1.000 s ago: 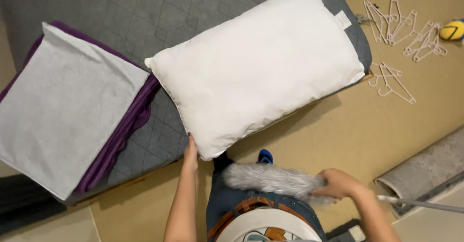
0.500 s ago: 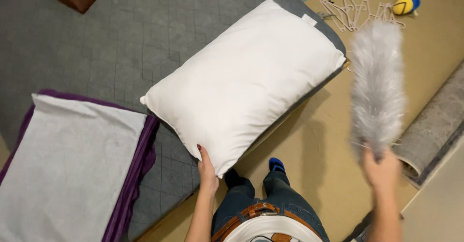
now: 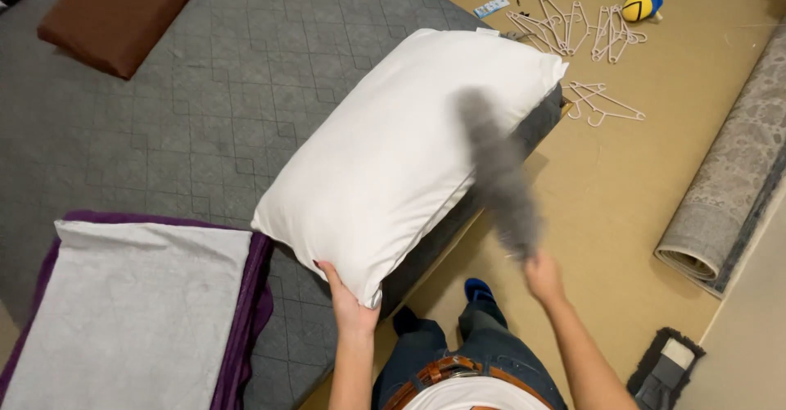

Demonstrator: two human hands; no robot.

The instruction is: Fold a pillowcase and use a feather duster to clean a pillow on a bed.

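A white pillow (image 3: 393, 156) lies on the corner of a grey quilted mattress (image 3: 205, 99). My left hand (image 3: 348, 299) grips the pillow's near corner and holds it up a little. My right hand (image 3: 542, 275) holds the handle of a grey fluffy duster (image 3: 499, 172). The blurred duster head lies across the right side of the pillow.
A folded grey and purple cloth (image 3: 139, 312) lies on the mattress at the left, a brown cushion (image 3: 115, 13) at the far left. Pale hangers (image 3: 573, 33) and a yellow-blue object (image 3: 641, 4) lie on the tan floor. A rolled rug (image 3: 729, 181) is on the right.
The duster has swung down from upright over the floor onto the pillow's right side. The view has shifted, and my left hand stays on the pillow's corner.
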